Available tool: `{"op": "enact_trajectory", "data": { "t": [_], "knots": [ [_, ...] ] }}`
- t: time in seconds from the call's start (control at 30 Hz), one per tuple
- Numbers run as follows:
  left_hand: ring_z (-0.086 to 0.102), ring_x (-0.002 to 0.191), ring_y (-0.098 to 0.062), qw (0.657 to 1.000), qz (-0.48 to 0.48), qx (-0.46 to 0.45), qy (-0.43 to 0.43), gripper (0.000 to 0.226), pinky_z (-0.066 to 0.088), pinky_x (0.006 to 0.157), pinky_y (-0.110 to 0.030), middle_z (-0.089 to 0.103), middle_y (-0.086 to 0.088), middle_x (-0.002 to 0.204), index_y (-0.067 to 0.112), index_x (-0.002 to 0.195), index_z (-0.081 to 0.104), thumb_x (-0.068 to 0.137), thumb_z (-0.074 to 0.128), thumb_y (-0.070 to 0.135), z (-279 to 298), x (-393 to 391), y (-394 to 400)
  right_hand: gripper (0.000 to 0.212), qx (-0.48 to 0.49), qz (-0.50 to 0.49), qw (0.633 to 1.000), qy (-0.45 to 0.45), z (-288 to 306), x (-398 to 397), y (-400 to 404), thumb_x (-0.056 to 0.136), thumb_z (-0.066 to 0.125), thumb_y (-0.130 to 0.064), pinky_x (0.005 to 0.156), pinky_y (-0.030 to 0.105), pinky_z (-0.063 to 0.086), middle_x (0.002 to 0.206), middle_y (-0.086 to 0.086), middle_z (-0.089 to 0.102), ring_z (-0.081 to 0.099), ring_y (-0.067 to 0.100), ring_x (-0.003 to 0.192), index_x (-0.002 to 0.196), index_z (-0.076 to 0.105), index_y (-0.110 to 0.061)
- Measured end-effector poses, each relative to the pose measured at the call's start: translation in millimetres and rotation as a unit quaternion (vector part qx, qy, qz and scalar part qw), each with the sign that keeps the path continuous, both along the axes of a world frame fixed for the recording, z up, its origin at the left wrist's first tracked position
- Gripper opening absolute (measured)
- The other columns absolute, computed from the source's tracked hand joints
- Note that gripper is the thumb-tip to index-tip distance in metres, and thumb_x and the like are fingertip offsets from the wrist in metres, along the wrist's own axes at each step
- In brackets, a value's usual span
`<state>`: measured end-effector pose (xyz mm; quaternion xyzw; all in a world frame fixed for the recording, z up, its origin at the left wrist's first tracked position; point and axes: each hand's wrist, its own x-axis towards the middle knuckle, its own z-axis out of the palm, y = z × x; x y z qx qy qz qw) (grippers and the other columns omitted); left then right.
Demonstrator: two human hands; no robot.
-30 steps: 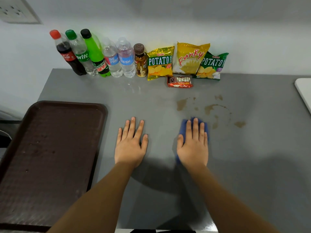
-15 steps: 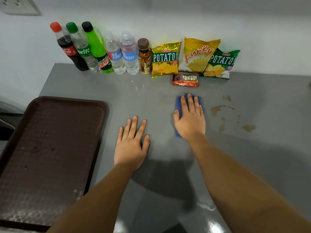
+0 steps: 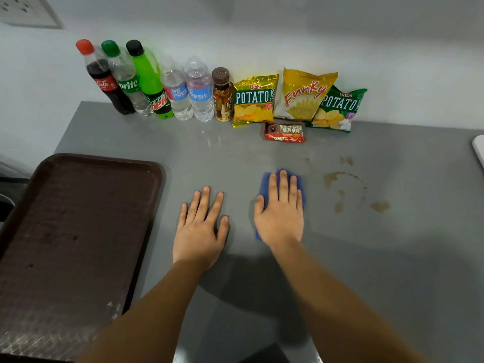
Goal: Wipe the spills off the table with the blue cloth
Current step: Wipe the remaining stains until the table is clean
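Note:
My right hand (image 3: 281, 213) lies flat on the blue cloth (image 3: 300, 185) and presses it onto the grey table (image 3: 379, 271). Only the cloth's edges show around my fingers and by my wrist. Brown spills (image 3: 337, 178) spread on the table just right of the cloth, with smaller patches (image 3: 379, 206) farther right. A faint smear remains ahead of the cloth. Left of the cloth, my left hand (image 3: 200, 229) rests flat on the table with spread fingers and holds nothing.
A dark brown tray (image 3: 78, 231) fills the left side. Along the back wall stand several drink bottles (image 3: 146, 85) and three chip bags (image 3: 303, 95), with a red snack bar (image 3: 285, 132) in front. A white object (image 3: 479, 150) sits at the right edge.
My right hand pushed the cloth forward over the leftmost brown spill, then drew it back toward me. That spill is now only a faint smear. My left hand stayed in place.

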<state>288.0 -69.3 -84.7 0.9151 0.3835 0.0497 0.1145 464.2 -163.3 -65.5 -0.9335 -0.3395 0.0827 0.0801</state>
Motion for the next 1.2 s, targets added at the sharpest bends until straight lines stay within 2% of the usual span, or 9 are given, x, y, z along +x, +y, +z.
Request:
{"op": "enact_trajectory", "data": {
  "t": [0.13,0.43,0.6,0.73,0.9,1.07,1.2],
  "knots": [
    [0.001,0.161,-0.017,1.000,0.000,0.005,-0.006,0.063,0.007,0.130,-0.046,0.008,0.003,0.174,0.036,0.165,0.017,0.105,0.026,0.052,-0.4,-0.3,-0.2,0.068,0.009,0.039,0.999,0.001,6.0,37.2,18.2,0.103,0.029,-0.046,0.130,0.042,0.002,0.173,0.004,0.006,0.000,0.026,0.159,0.164,0.014,-0.020],
    [0.001,0.161,-0.017,1.000,-0.006,0.016,-0.009,0.062,0.006,0.130,-0.045,0.008,0.003,0.174,0.036,0.165,0.016,0.106,0.026,0.053,-1.7,-1.2,0.4,0.068,0.017,-0.051,0.999,0.007,6.5,102.0,-4.1,0.103,0.025,-0.050,0.129,0.041,0.001,0.173,0.002,0.004,0.000,0.025,0.159,0.164,0.010,-0.024],
    [-0.001,0.161,-0.016,1.000,-0.003,0.016,-0.009,0.062,0.003,0.130,-0.043,0.007,0.004,0.174,0.038,0.165,0.014,0.106,0.025,0.054,-3.1,-0.4,1.2,0.068,0.016,-0.088,0.996,0.007,5.5,95.0,-34.8,0.104,0.024,-0.050,0.129,0.042,0.001,0.173,0.002,0.002,-0.002,0.025,0.159,0.164,0.007,-0.024],
    [0.000,0.161,-0.016,1.000,0.000,0.011,-0.006,0.062,0.004,0.130,-0.043,0.008,0.004,0.174,0.038,0.165,0.015,0.106,0.026,0.054,-2.9,-0.7,0.6,0.068,0.018,-0.112,0.994,0.004,2.0,55.8,-49.9,0.104,0.027,-0.047,0.129,0.043,0.004,0.173,0.004,0.005,0.000,0.027,0.159,0.164,0.010,-0.021],
    [-0.001,0.161,-0.015,1.000,-0.001,0.003,-0.003,0.062,0.005,0.130,-0.044,0.007,0.004,0.174,0.038,0.165,0.015,0.105,0.026,0.053,-1.6,-0.7,0.2,0.068,0.013,-0.082,0.996,-0.014,-1.4,26.7,-45.9,0.104,0.029,-0.047,0.129,0.043,0.007,0.172,0.006,0.009,0.004,0.028,0.159,0.164,0.013,-0.020],
    [-0.002,0.161,-0.015,1.000,-0.002,0.002,-0.004,0.062,0.004,0.130,-0.044,0.007,0.004,0.175,0.038,0.165,0.014,0.106,0.026,0.053,-1.0,-1.5,0.0,0.069,0.008,-0.028,1.000,-0.011,1.1,65.9,-39.4,0.103,0.025,-0.050,0.128,0.038,-0.001,0.173,0.002,0.005,0.000,0.025,0.159,0.164,0.011,-0.022],
    [-0.002,0.160,-0.014,1.000,-0.003,0.007,-0.010,0.062,-0.002,0.129,-0.040,0.007,0.005,0.174,0.039,0.165,0.014,0.106,0.026,0.053,-2.4,-2.3,-0.2,0.068,0.016,-0.048,0.999,0.001,3.6,107.9,-39.1,0.103,0.026,-0.051,0.129,0.040,0.001,0.173,0.002,0.005,0.000,0.025,0.159,0.164,0.013,-0.023]
  ]
}}
